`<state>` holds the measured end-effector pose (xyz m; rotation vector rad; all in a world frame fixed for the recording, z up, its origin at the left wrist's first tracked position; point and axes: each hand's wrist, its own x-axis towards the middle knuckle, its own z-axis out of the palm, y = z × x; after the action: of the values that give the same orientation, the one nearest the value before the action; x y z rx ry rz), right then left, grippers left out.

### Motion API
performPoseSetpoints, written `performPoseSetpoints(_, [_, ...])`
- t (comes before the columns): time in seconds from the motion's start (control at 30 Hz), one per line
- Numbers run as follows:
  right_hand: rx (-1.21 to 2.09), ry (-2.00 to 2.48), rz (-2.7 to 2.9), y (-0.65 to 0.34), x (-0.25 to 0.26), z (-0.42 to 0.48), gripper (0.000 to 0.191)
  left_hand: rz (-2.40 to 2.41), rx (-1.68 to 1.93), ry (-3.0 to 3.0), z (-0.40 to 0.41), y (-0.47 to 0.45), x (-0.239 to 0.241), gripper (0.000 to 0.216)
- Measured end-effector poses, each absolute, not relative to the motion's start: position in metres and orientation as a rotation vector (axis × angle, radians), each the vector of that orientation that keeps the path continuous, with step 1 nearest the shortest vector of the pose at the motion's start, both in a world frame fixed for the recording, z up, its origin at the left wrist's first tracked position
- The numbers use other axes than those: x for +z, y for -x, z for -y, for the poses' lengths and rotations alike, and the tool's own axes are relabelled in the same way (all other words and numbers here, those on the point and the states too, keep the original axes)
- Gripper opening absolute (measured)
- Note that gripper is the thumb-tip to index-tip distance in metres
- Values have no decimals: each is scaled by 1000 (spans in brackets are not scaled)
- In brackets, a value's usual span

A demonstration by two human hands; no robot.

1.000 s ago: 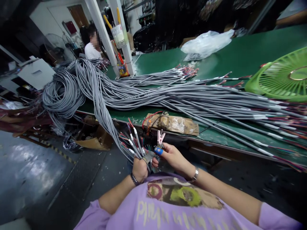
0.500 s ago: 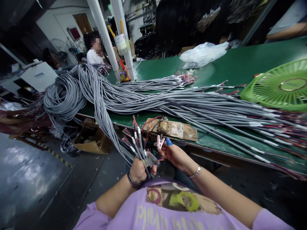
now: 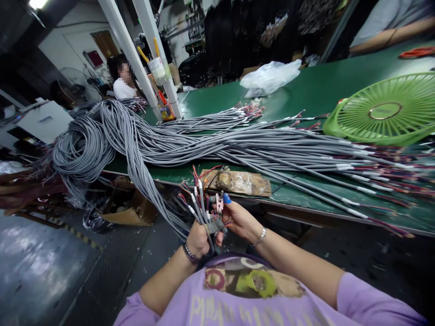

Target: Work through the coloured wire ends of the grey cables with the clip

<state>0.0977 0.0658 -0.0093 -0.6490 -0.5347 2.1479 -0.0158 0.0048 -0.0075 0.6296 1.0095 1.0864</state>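
My left hand (image 3: pixel 198 239) is closed around a bundle of grey cables (image 3: pixel 203 215), whose stripped ends fan upward in thin red, blue, green and white wires. A grey band (image 3: pixel 213 227) lies across the bundle just above my fist. To its right, my right hand (image 3: pixel 240 220) pinches a pink clothespin (image 3: pixel 219 203) close beside the wire ends. One of its fingertips wears a blue cover (image 3: pixel 226 198). Where the clothespin's jaws meet the wires is too small to make out.
More grey cables (image 3: pixel 190 141) stretch across the green table (image 3: pixel 210 96). A worn wooden block (image 3: pixel 249 182) lies at its front edge. Behind are a green fan (image 3: pixel 384 111), a plastic bag (image 3: pixel 268 78) and white posts (image 3: pixel 149 59). One person sits at the back left; another's arm (image 3: pixel 390 38) shows at right.
My right hand has moved left with the clothespin, closer to the wire ends. The left hand keeps its hold on the cables. The whole view has shifted a little to the right.
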Motion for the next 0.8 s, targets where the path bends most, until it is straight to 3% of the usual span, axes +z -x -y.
performPoseSetpoints(0.53, [2269, 578, 425, -104, -24, -69, 37, -1014, 1139, -588, 1, 18, -8, 33])
performPoseSetpoints(0.8, [2207, 608, 433, -103, -20, -75, 28, -975, 1084, -564, -4, 21, -7, 36])
